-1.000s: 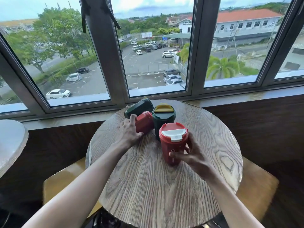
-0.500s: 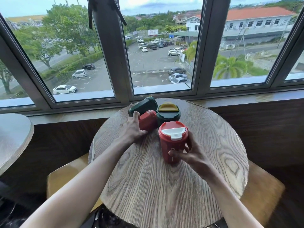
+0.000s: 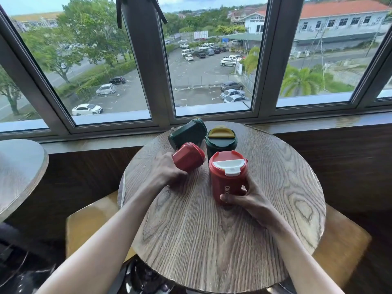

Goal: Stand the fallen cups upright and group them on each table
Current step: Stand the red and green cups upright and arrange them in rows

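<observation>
Head view: we are gripping the tilted red cup point(image 3: 187, 156) with our left hand point(image 3: 167, 174) and wrapping our right hand point(image 3: 247, 198) around the upright red cup point(image 3: 227, 174). An upright green cup point(image 3: 220, 141) and a fallen green cup point(image 3: 187, 133) are crowding the desk point(image 3: 212, 240)'s far edge by the window. Bare wood is lying open toward the near and right edges.

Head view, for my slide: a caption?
Left hand tilts a fallen red cup; right hand grips an upright one.
</observation>
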